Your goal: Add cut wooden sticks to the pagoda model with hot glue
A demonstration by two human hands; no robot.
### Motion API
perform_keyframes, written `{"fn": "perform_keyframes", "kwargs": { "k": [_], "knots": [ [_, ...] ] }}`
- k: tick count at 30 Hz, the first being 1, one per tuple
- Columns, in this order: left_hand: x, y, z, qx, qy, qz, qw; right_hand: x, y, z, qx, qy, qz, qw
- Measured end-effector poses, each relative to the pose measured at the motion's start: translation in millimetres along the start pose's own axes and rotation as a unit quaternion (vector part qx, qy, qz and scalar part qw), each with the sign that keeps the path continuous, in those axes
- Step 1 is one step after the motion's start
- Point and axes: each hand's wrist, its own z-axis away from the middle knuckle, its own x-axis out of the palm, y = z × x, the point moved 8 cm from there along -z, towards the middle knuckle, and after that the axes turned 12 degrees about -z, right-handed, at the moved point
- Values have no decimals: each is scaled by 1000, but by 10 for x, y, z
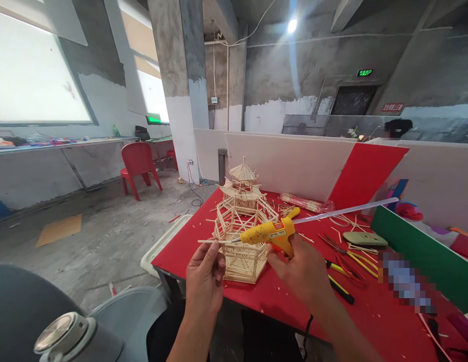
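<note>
My left hand point(206, 271) pinches a thin wooden stick point(207, 242) between thumb and fingers, level above the table's front edge. In my right hand point(300, 266) is a yellow hot glue gun point(269, 231), its fingers wrapped round the handle. The gun's metal nozzle points left and meets or nearly meets the stick's right end; contact cannot be made out. A long clear glue stick point(347, 209) sticks out of the gun's back. Behind both hands stands a tiered pagoda model point(243, 206) made of wooden sticks, partly hidden by the gun.
The red table point(279, 301) carries pliers point(364, 259), a yellow-and-black cutter point(339, 290), a greenish case point(365, 239), loose sticks and a wrapped stick bundle point(305, 202). A green panel point(426, 261) borders the right. At lower left are a grey bin point(128, 311) and a metal-lidded flask point(62, 334).
</note>
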Motion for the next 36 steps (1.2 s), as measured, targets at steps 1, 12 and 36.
{"fn": "perform_keyframes", "kwargs": {
  "k": [1,12,36],
  "knots": [
    [0,-2,0,0,0,1,1000,-2,-4,1,-4,3,1,1000],
    [-9,-43,-8,-12,0,-1,1000,50,78,40,25,-25,0,999],
    [-42,44,58,87,-22,-190,978,-46,68,15,24,7,-15,1000]
  ]
}}
